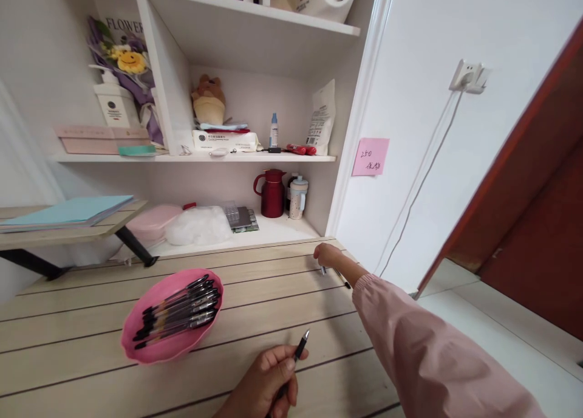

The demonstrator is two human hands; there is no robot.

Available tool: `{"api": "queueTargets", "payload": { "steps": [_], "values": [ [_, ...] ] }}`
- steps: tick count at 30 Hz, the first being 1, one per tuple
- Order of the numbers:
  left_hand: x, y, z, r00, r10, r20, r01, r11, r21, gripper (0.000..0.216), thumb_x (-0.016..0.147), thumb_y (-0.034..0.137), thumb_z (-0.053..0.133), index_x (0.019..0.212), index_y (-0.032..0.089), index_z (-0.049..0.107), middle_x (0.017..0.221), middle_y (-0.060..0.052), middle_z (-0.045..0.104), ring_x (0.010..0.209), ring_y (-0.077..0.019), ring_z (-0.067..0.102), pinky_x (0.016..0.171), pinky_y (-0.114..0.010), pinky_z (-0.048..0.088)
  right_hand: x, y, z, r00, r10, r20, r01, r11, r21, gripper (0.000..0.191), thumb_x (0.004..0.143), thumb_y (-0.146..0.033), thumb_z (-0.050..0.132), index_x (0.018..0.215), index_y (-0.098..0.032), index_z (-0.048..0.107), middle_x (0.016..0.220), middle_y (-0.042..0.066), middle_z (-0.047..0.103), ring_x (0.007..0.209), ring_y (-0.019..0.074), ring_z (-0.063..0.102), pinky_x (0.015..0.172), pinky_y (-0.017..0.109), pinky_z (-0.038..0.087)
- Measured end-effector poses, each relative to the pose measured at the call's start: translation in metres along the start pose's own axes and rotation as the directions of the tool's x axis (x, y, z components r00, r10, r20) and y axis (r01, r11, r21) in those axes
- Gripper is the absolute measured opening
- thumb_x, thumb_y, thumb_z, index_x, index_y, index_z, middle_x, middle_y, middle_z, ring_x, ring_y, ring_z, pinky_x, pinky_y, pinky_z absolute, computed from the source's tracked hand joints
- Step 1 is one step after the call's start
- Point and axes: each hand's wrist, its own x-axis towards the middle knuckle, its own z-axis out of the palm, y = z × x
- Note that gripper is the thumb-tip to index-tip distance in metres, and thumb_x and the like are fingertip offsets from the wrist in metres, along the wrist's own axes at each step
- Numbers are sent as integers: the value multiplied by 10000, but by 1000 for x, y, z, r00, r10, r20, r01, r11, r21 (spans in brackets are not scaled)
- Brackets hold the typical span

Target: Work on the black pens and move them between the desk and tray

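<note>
My left hand [268,378] is closed around a black pen [300,346], whose silver tip points up and away. Out at the far right of the table, my right hand [327,255] is also closed, with a small silver-ended piece [323,270] showing below the fingers; what it belongs to is hidden. Just beside the right wrist lies another dark, slim pen-like thing [343,279], partly covered by the arm. Left of my hands, a pink bowl [130,339] holds several black pens [182,311] lying side by side.
The slatted wooden table [255,308] meets a white shelf unit [255,32]. On its lowest level stand a red jug [273,194] and a pale tumbler [298,198]. A raised stand [109,223] bears blue papers [68,211]. A pink note [370,157] is on the wall.
</note>
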Motion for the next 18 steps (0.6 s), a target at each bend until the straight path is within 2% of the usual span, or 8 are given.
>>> {"api": "queueTargets", "payload": {
  "steps": [3, 6, 12, 15, 18],
  "values": [
    [2, 0, -1, 1000, 4, 16, -4, 1000, 6, 546, 696, 466, 575, 1099, 105, 498, 473, 44, 529, 252, -16, 284, 285, -164, 151, -2, 2, 4, 993, -39, 115, 47, 997, -66, 287, 845, -304, 480, 1096, -167, 510, 1109, 72, 531, 925, 176, 547, 778, 375, 469],
    [1, 0, -1, 1000, 9, 12, -9, 1000, 2, 528, 712, 452, 564, 1105, 106, 496, 485, 38, 537, 254, -16, 290, 284, -164, 157, -5, 5, 1, 987, -45, 152, 63, 991, -117, 283, 844, -306, 483, 1085, -162, 515, 1095, 70, 538, 916, 173, 550, 775, 375, 470],
    [-1, 0, 0, 1000, -11, -3, 11, 1000, -3, 498, 735, 445, 543, 1115, 129, 489, 500, 47, 533, 258, -17, 292, 279, -164, 162, -14, 11, -10, 996, 21, 90, -2, 979, -202, 164, 781, -229, 550, 907, -147, 616, 1006, 104, 610, 912, 197, 575, 745, 281, 440],
    [-1, 1, 1, 1000, 2, 13, -2, 1000, 11, 501, 730, 453, 547, 1104, 124, 492, 499, 47, 532, 257, -15, 287, 280, -163, 166, -23, 13, -8, 996, 63, 58, -47, 968, -245, 202, 693, -216, 616, 876, -132, 634, 975, 142, 631, 911, 239, 589, 699, 277, 433],
    [-1, 2, 2, 1000, 1, 12, -2, 1000, 24, 525, 715, 471, 555, 1097, 116, 488, 490, 52, 524, 254, -14, 286, 278, -161, 164, -32, 13, -2, 995, 92, 42, -77, 959, -271, 243, 662, -198, 619, 894, -126, 635, 969, 155, 636, 897, 256, 598, 680, 290, 437]
  ]
}}
